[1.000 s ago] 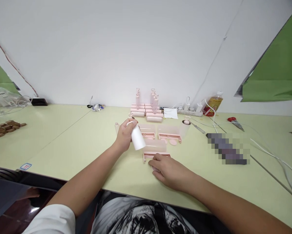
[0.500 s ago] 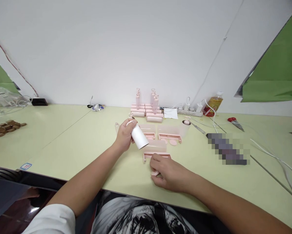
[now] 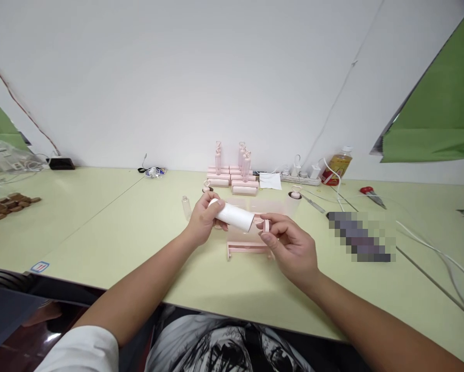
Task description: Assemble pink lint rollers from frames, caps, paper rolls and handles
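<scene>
My left hand (image 3: 205, 219) grips a white paper roll (image 3: 234, 216), tilted so that its open end points right. Between the thumb and fingers of my right hand (image 3: 290, 243) is a small round pink end cap (image 3: 266, 226), held just off that end of the roll. Below them on the table lies a pink trough-shaped holder (image 3: 247, 249). A clear plastic cover (image 3: 240, 235) is behind it, partly hidden by the hands. Another translucent cover (image 3: 274, 205) lies farther back.
Several assembled pink roller pieces (image 3: 244, 183) stand by the wall. A small clear bottle (image 3: 186, 206) is left of my hands; a roll with a pink handle (image 3: 294, 199) is right. Farther right are a power strip (image 3: 304, 180), a drink bottle (image 3: 337, 168) and a red-handled tool (image 3: 372, 196).
My right hand has lifted the pink cap from the table and brought it up to the roll's end. The left hand has turned the roll closer to level, its end toward the right.
</scene>
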`<state>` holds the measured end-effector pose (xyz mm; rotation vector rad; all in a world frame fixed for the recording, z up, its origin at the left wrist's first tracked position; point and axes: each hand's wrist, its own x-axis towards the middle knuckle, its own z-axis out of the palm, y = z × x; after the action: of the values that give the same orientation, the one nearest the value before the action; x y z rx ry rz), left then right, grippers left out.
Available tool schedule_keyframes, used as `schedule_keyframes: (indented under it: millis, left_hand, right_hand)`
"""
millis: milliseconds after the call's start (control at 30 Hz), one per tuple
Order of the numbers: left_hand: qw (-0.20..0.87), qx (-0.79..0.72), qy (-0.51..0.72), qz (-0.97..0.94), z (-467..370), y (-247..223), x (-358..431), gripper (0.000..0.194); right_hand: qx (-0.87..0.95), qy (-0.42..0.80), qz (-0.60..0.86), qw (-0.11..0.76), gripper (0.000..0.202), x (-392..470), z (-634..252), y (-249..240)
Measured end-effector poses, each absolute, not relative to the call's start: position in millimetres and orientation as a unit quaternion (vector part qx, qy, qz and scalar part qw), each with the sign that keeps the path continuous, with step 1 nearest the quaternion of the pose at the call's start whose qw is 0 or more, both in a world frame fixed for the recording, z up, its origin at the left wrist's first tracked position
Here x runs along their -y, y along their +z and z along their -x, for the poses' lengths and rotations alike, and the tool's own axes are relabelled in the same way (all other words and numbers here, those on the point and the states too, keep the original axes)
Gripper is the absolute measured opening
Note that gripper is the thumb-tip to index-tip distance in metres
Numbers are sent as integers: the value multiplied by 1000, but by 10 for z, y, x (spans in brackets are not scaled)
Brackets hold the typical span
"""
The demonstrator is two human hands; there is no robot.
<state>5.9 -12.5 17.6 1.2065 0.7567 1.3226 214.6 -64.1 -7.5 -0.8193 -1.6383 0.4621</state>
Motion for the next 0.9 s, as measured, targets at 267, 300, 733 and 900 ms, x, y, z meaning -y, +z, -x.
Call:
schedule_keyframes:
  millis: [267, 300, 733, 900]
  left_hand:
    - [547, -308, 541, -560, -120, 110, 173, 42]
    - [539, -311, 541, -566, -124, 110, 177, 42]
    - [484, -347, 395, -700, -39, 158, 204, 33]
    - [395, -317, 342, -791, -13, 193, 215, 35]
  right_hand:
    - [705, 171, 389, 567, 19, 616, -2121, -42]
    - [702, 175, 393, 567, 19, 608, -2122, -48]
    - [686, 193, 371, 595, 16, 574, -2137, -59]
    - [685, 216, 348, 602, 11, 562, -2155, -75]
